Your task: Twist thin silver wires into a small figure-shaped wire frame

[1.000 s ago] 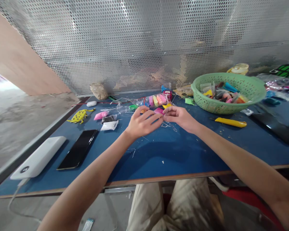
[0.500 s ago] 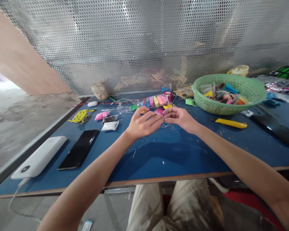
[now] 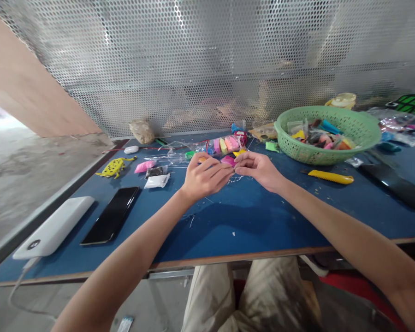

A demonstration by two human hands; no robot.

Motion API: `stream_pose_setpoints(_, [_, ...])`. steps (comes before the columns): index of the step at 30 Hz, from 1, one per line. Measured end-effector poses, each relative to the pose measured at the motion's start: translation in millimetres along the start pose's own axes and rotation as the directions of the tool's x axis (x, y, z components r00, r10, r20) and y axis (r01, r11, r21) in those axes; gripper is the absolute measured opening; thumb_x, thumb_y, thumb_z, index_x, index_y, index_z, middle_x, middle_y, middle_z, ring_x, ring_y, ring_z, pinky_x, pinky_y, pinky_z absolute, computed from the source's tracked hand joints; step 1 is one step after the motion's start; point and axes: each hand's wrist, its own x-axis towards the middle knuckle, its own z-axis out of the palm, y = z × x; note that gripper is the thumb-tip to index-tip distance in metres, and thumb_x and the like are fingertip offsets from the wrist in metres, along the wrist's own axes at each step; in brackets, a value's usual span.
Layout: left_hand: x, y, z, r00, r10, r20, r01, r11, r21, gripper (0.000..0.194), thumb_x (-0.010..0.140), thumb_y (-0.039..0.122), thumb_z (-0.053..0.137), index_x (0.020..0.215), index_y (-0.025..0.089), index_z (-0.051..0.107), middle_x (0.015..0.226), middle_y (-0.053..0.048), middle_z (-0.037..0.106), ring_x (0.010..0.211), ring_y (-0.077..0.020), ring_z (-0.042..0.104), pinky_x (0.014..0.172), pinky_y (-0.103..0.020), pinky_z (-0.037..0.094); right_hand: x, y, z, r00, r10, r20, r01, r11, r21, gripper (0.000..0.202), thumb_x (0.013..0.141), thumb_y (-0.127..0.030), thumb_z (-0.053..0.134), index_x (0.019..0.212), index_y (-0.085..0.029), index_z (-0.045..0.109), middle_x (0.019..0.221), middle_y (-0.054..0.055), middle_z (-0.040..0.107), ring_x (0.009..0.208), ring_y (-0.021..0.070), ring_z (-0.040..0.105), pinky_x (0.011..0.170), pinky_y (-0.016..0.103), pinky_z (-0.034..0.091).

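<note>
My left hand (image 3: 206,179) and my right hand (image 3: 259,171) meet fingertip to fingertip above the table. The fingers of both are closed, and whatever lies between the tips is too small or hidden to make out. A magenta piece (image 3: 228,160) shows just behind the fingertips; I cannot tell whether it is held or lying on the table. Beyond it lie a clear pack of coloured clay pieces (image 3: 223,145) and a small yellow piece (image 3: 240,152). Thin clear strands (image 3: 235,178) lie below the fingertips.
On the blue table (image 3: 207,230), a black phone (image 3: 111,216), white power bank (image 3: 55,227), yellow spotted toy (image 3: 115,168) and small packets (image 3: 157,180) are at left. To the right are a green basket (image 3: 307,150), yellow cutter (image 3: 330,176) and dark object (image 3: 394,184). Perforated metal stands behind.
My left fingers have drawn slightly closer together and bent. The hands stay joined at nearly the same place; the whole view has shifted slightly.
</note>
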Motion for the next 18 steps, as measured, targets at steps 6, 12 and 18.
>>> stream_pose_setpoints(6, [5.4, 9.8, -2.5, 0.996, -0.062, -0.069, 0.062, 0.998, -0.014, 0.015, 0.091, 0.025, 0.064, 0.103, 0.031, 0.071, 0.1, 0.005, 0.078, 0.094, -0.0202, 0.069, 0.093, -0.046, 0.043, -0.5, -0.2, 2.0, 0.998, -0.059, -0.027, 0.058, 0.998, -0.025, 0.032, 0.072, -0.035, 0.085, 0.093, -0.021, 0.066, 0.088, 0.003, 0.073, 0.084, 0.0181, 0.069, 0.081, 0.034, 0.055])
stream_pose_setpoints(12, [9.1, 17.9, 0.0, 0.959, -0.278, -0.059, 0.271, 0.957, -0.104, 0.009, 0.091, 0.03, 0.065, 0.091, 0.027, 0.073, 0.089, 0.003, 0.078, 0.092, -0.0198, 0.067, 0.095, -0.043, 0.042, -1.7, -4.7, 2.7, 0.979, -0.184, -0.088, 0.164, 0.967, -0.197, 0.034, 0.073, -0.039, 0.083, 0.094, -0.021, 0.064, 0.086, 0.003, 0.072, 0.082, 0.0205, 0.07, 0.079, 0.038, 0.056])
stream_pose_setpoints(18, [12.8, 19.4, -0.1, 0.896, -0.443, 0.019, 0.436, 0.873, -0.219, 0.012, 0.092, 0.035, 0.066, 0.09, 0.028, 0.075, 0.085, 0.001, 0.076, 0.094, -0.0206, 0.065, 0.094, -0.044, 0.042, -3.8, -7.2, 3.5, 0.944, -0.31, -0.113, 0.254, 0.902, -0.351, 0.028, 0.078, -0.037, 0.08, 0.094, -0.022, 0.064, 0.105, 0.005, 0.071, 0.09, 0.0225, 0.072, 0.087, 0.041, 0.056])
